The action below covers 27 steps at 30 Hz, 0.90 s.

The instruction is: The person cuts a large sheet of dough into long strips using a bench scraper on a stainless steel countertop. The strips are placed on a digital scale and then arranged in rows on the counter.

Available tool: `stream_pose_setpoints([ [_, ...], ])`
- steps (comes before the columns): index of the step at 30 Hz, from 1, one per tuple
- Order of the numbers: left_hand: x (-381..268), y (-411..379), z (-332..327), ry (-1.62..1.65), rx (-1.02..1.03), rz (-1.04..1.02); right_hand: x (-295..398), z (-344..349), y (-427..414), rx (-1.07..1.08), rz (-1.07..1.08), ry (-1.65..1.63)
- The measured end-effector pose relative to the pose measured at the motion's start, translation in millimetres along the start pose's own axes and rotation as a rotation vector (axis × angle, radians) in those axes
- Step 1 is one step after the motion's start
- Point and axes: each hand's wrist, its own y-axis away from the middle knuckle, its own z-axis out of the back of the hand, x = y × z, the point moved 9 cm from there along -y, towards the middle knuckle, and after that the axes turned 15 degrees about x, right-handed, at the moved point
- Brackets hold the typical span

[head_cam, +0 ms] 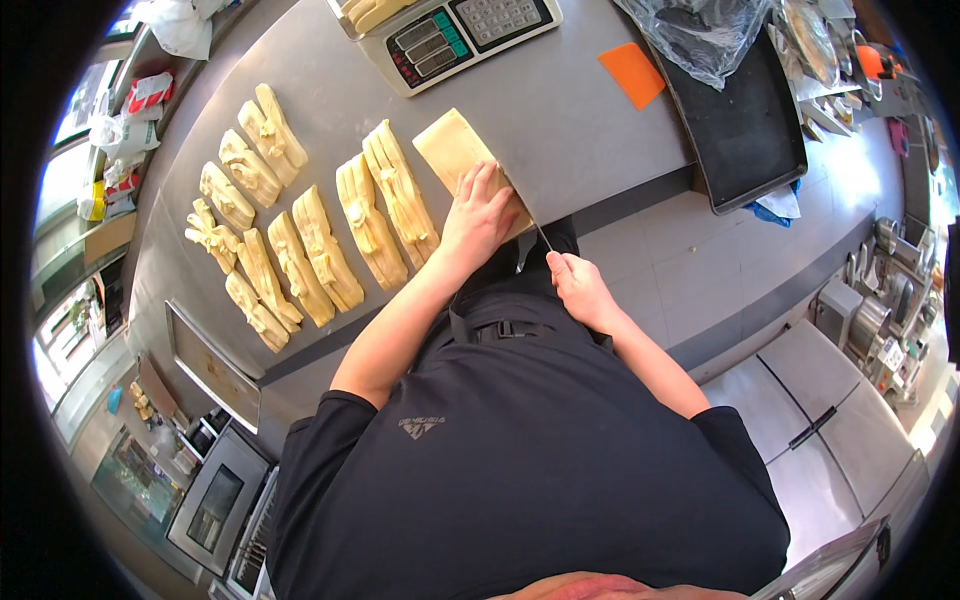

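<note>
A flat rectangular slab of pale yellow dough (450, 142) lies on the steel worktable near its front edge. My left hand (482, 202) rests on the slab with its fingers spread a little. In my right hand (577, 285) is the handle of a long knife (531, 214), whose blade runs along the slab's right edge. Left of the slab, several bundles of dough strips (367, 217) lie in slanting rows; two larger ones are nearest to it. Smaller bundles (262, 135) are farther left.
A digital scale (450, 45) holding dough stands at the table's far side. To the right are an orange scraper (632, 75) and a black baking tray (742, 135) partly under clear plastic (697, 34). Another tray (214, 367) juts past the table's left end.
</note>
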Motion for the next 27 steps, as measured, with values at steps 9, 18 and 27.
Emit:
stream_pose_setpoints([
  [9, -0.6, -1.6, -1.4, 0.003, -0.002, 0.019, 3.7, 0.1, -10.7, -0.018, 0.048, 0.045],
  [18, -4.0, -1.8, 0.7, 0.042, 0.007, 0.036, -15.1, 0.0, -34.7, -0.037, 0.096, 0.091],
  [27, -5.9, -4.8, 17.8, 0.094, -0.019, 0.096, 0.7, 17.5, -20.0, -0.126, 0.116, 0.257],
])
